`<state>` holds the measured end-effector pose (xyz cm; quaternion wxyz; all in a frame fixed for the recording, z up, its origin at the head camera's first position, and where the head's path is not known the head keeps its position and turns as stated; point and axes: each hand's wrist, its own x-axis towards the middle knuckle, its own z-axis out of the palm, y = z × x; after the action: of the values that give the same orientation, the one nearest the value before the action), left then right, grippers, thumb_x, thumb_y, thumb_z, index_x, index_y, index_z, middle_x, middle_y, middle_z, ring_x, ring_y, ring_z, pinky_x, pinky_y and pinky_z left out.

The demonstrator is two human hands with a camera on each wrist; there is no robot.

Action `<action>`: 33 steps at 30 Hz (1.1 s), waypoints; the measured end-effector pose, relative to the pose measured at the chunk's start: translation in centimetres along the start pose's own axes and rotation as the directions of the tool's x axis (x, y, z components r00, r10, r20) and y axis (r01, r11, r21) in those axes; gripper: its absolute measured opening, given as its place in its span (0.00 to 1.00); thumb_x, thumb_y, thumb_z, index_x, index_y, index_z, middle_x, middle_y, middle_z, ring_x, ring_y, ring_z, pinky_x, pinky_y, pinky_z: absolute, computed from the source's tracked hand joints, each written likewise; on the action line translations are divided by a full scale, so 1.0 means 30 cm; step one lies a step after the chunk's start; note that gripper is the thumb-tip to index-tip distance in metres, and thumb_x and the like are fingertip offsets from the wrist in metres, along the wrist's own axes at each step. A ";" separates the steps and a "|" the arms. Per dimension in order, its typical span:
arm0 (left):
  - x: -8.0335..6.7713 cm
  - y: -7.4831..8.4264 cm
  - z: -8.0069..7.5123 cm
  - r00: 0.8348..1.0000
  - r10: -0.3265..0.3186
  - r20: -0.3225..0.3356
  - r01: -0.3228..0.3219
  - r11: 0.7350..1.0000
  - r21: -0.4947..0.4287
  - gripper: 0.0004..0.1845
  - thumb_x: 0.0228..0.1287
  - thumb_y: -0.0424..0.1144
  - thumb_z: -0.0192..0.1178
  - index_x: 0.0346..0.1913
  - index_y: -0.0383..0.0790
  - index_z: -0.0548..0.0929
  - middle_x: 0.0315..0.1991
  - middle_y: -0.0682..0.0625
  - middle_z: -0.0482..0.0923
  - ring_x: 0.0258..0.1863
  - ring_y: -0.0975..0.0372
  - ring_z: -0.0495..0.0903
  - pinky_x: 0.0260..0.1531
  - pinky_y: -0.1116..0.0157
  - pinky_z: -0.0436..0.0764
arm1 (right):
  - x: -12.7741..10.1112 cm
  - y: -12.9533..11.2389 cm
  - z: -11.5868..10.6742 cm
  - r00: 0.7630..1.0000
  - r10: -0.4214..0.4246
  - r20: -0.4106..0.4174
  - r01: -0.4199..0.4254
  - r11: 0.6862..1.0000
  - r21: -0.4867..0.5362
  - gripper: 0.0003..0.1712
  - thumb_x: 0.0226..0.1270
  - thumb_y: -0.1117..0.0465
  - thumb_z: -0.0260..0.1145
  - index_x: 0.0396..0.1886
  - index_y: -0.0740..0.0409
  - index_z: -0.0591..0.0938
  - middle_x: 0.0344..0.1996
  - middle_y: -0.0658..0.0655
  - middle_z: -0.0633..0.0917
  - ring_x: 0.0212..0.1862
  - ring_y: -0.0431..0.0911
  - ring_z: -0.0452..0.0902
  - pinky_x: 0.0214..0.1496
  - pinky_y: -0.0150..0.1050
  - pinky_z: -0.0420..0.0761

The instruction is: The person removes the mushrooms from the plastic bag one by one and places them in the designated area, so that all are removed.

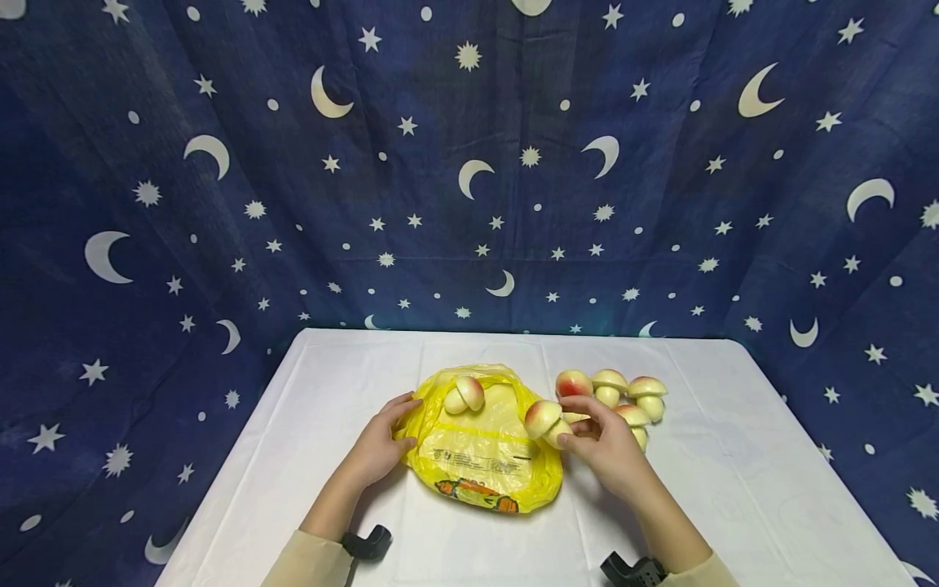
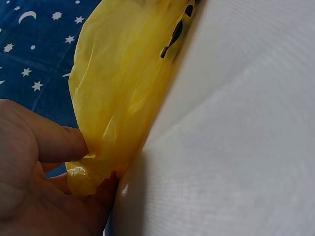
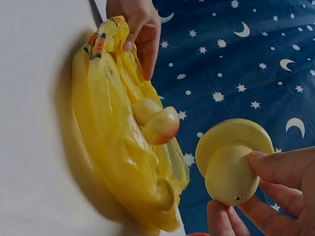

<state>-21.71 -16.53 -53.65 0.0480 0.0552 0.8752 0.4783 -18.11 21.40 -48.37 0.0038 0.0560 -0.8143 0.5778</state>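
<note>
A yellow plastic bag lies spread on the white table, its mouth facing up and back. My left hand pinches the bag's left edge between thumb and fingers, as the left wrist view shows with the bag close up. One toy mushroom with a red-tinged cap rests at the bag's opening. In my right hand a second toy mushroom is held by its stem between thumb and fingertips, over the bag's right edge. The right wrist view shows a small dark hole in the stem's end.
Several more toy mushrooms sit clustered on the table just behind and beside my right hand. The white-covered table ends at the back against a dark blue cloth printed with moons and stars. Both wrists wear black camera mounts.
</note>
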 end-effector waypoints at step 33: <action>-0.002 0.001 -0.001 1.000 0.004 0.006 -0.004 1.000 -0.008 0.33 0.69 0.26 0.65 0.76 0.44 0.77 0.86 0.47 0.61 0.86 0.43 0.57 0.84 0.38 0.57 | -0.079 0.039 -0.236 0.986 -0.011 -0.164 -0.015 0.988 -0.156 0.30 0.67 0.66 0.77 0.68 0.61 0.80 0.59 0.46 0.82 0.45 0.29 0.84 0.41 0.30 0.89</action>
<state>-21.66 -16.54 -53.61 0.0499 0.0579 0.8729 0.4819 -16.27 28.65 -47.31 0.0748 0.0069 -0.8542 0.5145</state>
